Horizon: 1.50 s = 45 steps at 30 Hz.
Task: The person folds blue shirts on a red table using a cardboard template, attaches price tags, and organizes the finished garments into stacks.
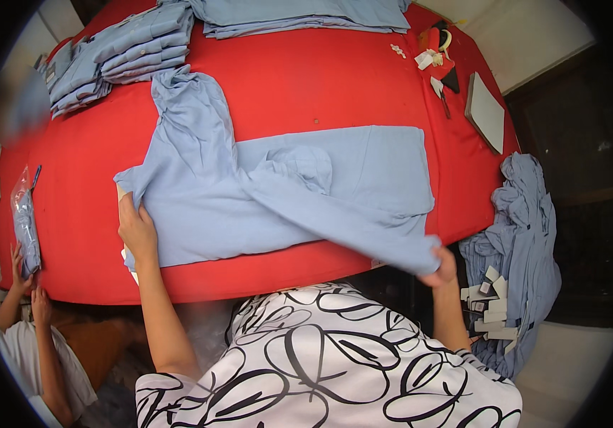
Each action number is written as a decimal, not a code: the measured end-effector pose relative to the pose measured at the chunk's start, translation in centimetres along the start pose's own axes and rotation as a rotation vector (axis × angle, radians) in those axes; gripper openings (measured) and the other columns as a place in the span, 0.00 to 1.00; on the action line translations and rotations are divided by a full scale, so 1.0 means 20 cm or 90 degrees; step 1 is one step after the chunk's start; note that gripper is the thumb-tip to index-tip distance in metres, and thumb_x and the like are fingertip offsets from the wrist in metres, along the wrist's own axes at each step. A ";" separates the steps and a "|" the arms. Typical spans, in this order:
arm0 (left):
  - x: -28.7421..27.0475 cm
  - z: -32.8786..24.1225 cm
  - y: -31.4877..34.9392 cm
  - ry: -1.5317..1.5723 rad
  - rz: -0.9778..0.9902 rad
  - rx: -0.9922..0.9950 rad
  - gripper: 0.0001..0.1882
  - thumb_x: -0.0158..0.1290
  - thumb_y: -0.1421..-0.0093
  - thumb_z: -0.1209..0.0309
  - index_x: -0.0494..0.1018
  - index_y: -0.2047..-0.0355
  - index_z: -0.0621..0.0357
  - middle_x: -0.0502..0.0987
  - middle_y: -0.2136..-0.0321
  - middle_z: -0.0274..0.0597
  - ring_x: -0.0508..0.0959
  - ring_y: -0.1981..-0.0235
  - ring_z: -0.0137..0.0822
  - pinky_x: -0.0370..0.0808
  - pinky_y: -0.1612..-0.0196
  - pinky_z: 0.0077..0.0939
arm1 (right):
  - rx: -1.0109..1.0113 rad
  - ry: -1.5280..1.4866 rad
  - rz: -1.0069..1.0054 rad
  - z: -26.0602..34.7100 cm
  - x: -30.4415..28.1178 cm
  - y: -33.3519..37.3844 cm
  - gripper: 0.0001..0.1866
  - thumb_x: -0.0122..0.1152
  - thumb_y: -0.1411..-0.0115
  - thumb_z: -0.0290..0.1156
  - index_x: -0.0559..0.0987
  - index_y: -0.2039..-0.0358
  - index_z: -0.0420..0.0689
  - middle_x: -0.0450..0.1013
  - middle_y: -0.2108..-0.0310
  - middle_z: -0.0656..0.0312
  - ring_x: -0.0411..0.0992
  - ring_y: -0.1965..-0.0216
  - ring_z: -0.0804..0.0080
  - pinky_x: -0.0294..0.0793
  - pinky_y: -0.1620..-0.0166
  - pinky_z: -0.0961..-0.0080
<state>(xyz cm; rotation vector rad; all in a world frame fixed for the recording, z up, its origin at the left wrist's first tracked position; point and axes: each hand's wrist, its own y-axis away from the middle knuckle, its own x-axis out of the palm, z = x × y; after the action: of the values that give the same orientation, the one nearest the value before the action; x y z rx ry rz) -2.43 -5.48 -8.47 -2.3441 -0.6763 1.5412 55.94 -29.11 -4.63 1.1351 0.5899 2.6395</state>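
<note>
A light-blue shirt [199, 214] lies lengthwise before me on a red-covered table [278, 93]. Its shoulder end is at the left and its hem end at the right. My left hand [137, 228] grips the shirt's left end, where a pale edge, perhaps card, peeks out from beneath the cloth. In my right hand [443, 268] is the end of one sleeve [335, 217], drawn slantwise across the body to the table's near edge. The other sleeve [191, 107] stretches away from me, crumpled at its far end.
Folded blue shirts [142, 46] are stacked at the far left, with more blue garments [306, 18] along the back. Small tools and tape [438, 57] and a white board [486, 114] lie right. Tagged blue shirts [524, 242] hang beside them. At left, another person's hands hold a bagged shirt [27, 235].
</note>
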 end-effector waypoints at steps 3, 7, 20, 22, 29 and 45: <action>-0.01 -0.02 -0.01 -0.001 -0.011 0.001 0.13 0.48 0.36 0.74 0.69 0.51 0.61 0.78 0.59 0.52 0.78 0.62 0.55 0.76 0.63 0.44 | -0.115 -0.189 -0.070 0.22 0.19 -0.28 0.15 0.51 0.33 0.37 0.75 0.53 0.40 0.77 0.55 0.53 0.76 0.53 0.58 0.76 0.48 0.55; 0.01 -0.02 -0.04 0.009 0.003 -0.009 0.13 0.48 0.36 0.73 0.69 0.51 0.60 0.78 0.60 0.53 0.78 0.63 0.56 0.75 0.64 0.44 | -0.205 -0.285 0.149 0.33 0.06 -0.69 0.12 0.45 0.29 0.32 0.72 0.62 0.35 0.73 0.53 0.49 0.73 0.51 0.60 0.76 0.43 0.63; 0.01 0.01 -0.06 0.083 -0.021 0.016 0.11 0.50 0.36 0.75 0.72 0.54 0.61 0.79 0.64 0.53 0.79 0.67 0.54 0.76 0.66 0.38 | -0.482 1.339 -0.254 0.12 0.19 -0.82 0.26 0.48 0.32 0.45 0.65 0.37 0.49 0.56 0.32 0.57 0.51 0.30 0.56 0.42 0.30 0.53; 0.00 0.03 -0.10 0.096 0.001 0.011 0.11 0.51 0.37 0.76 0.72 0.54 0.61 0.79 0.64 0.53 0.79 0.67 0.53 0.76 0.66 0.37 | -0.509 1.375 -0.300 0.14 0.19 -0.86 0.29 0.49 0.33 0.47 0.64 0.34 0.52 0.54 0.30 0.58 0.49 0.29 0.56 0.39 0.30 0.51; -0.03 0.00 -0.10 0.096 0.004 -0.018 0.15 0.52 0.40 0.76 0.71 0.51 0.61 0.75 0.50 0.57 0.78 0.60 0.58 0.77 0.62 0.40 | -0.536 1.342 -0.394 0.25 0.19 -1.00 0.29 0.56 0.40 0.34 0.68 0.36 0.54 0.57 0.33 0.53 0.55 0.33 0.49 0.50 0.33 0.48; 0.00 0.03 -0.09 0.179 -0.084 0.046 0.09 0.56 0.45 0.70 0.71 0.65 0.56 0.76 0.65 0.47 0.78 0.62 0.49 0.76 0.59 0.41 | -0.688 1.205 -0.216 0.63 0.03 -1.63 0.14 0.57 0.37 0.34 0.78 0.60 0.33 0.74 0.63 0.44 0.72 0.60 0.46 0.69 0.54 0.54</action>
<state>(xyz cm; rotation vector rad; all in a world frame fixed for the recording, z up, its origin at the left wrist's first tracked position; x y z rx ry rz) -3.34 -3.86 -7.90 -2.3473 -0.6777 1.1333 65.80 3.92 -10.68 -1.6478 -0.4759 2.1746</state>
